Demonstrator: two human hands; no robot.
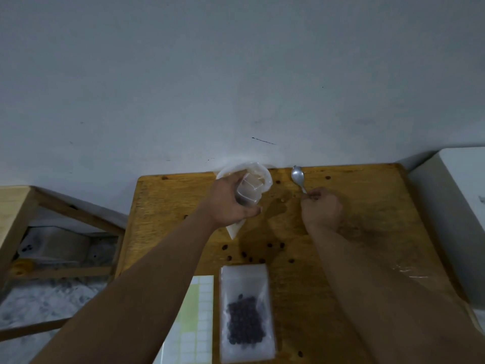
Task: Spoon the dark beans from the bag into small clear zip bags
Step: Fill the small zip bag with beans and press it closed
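Your left hand point(231, 199) is clenched around one small clear zip bag point(248, 191), held upright against the mouth of the crumpled, milky plastic bag point(258, 177) at the table's far edge. Your right hand point(321, 207) is closed on the thin handle of one metal spoon point(298, 177), its shiny oval bowl pointing away from you, apparently empty. A second zip bag point(246, 313), flat and rectangular, lies near you with a heap of dark round beans point(244, 320) inside. About ten loose beans point(244, 254) dot the grained wooden table point(367, 258) between your forearms. One sheet of square white labels point(195, 319) lies just left of the filled bag.
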